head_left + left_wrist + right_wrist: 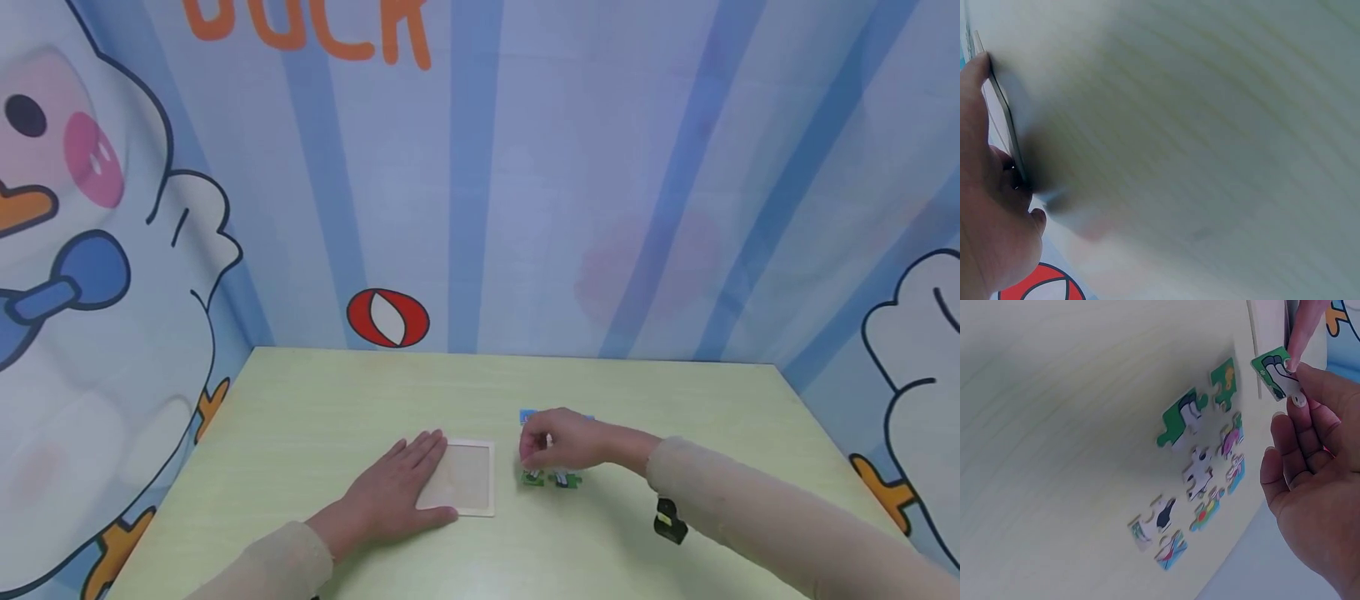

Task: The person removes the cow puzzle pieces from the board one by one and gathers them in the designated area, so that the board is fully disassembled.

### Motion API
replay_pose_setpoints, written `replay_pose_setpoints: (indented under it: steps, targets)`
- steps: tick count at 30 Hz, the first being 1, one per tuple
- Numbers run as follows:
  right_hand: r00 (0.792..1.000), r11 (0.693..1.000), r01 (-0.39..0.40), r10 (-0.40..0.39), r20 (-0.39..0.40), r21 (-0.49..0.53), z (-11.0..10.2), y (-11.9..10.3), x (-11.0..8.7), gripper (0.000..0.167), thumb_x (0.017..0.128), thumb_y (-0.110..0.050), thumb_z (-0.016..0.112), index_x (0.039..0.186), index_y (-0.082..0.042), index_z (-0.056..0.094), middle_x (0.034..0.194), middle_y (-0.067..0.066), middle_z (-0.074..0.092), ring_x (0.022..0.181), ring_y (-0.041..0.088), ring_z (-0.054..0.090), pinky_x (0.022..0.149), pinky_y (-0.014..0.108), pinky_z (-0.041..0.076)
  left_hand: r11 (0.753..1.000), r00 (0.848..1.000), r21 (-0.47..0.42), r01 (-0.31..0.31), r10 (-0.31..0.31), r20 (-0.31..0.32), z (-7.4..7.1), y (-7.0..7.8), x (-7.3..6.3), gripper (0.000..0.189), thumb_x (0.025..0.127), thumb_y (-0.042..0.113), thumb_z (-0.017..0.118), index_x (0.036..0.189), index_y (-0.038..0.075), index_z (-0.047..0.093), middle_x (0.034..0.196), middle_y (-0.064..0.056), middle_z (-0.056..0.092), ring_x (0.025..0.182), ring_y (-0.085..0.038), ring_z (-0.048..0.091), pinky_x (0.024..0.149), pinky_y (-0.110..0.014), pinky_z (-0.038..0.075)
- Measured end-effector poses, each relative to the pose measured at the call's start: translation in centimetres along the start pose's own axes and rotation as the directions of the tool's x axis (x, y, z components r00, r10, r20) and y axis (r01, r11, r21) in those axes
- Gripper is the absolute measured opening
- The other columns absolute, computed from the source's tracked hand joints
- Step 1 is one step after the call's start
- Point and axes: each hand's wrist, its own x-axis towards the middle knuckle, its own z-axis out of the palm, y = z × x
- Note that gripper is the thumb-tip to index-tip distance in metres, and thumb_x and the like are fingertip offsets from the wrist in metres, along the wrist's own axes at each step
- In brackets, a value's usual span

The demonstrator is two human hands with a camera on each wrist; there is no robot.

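Observation:
My left hand lies on a shallow white tray with a raised rim, fingers straight and thumb spread along its near edge. The left wrist view shows that hand at the tray's thin edge. To the right, my right hand is above the table and pinches a jigsaw piece in its fingertips. The piece is green with black and white shapes. Below the right hand lie several loose jigsaw pieces, green, white and blue, partly hidden by it in the head view.
The pale wood-grain table ends at a blue striped backdrop printed with ducks and a red ball. A small black device hangs under the right sleeve.

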Motion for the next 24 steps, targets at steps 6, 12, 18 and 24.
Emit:
replay_pose_setpoints:
  steps: [6,12,18,24]
  targets:
    - [1.0,0.999,-0.024,0.023,-0.016,-0.022,-0.8,0.8,-1.1,0.006,0.1,-0.014,0.076,0.098,-0.015,0.07,0.093,-0.009,0.063,0.085,0.008,0.058,0.08,0.027,0.052,1.0,1.0,-0.009,-0.001,0.001,-0.009,0.0,0.0,-0.1,0.101,0.098,0.07,0.061,0.166,0.001,0.033,0.174,-0.015,0.032,0.161,-0.034,0.028,0.129,-0.052,0.025]
    - [0.999,0.998,-0.04,0.039,-0.03,-0.046,-1.4,1.2,-2.1,0.008,0.099,-0.012,0.077,0.095,-0.014,0.07,0.092,-0.008,0.063,0.085,0.008,0.057,0.08,0.028,0.052,1.0,1.0,0.003,0.003,-0.003,-0.009,0.1,0.0,-0.1,0.102,0.098,0.071,0.06,0.167,0.002,0.032,0.174,-0.013,0.032,0.162,-0.033,0.028,0.13,-0.051,0.025]
    - [0.996,0.993,-0.085,0.083,-0.029,-0.08,-1.8,1.5,-2.6,0.008,0.099,-0.011,0.077,0.095,-0.015,0.071,0.092,-0.008,0.062,0.086,0.009,0.056,0.081,0.028,0.051,1.0,1.0,0.012,0.004,-0.004,-0.007,0.2,-0.1,0.0,0.101,0.098,0.07,0.061,0.167,0.002,0.032,0.174,-0.013,0.032,0.162,-0.032,0.028,0.13,-0.051,0.025]
    - [0.994,0.987,-0.112,0.11,-0.023,-0.113,-2.2,2.0,-3.1,0.01,0.098,-0.01,0.076,0.092,-0.016,0.071,0.09,-0.008,0.061,0.084,0.009,0.055,0.08,0.028,0.051,1.0,1.0,0.017,0.003,-0.003,-0.009,0.3,-0.2,0.1,0.102,0.098,0.071,0.06,0.167,0.003,0.032,0.174,-0.012,0.032,0.162,-0.032,0.028,0.13,-0.051,0.025]
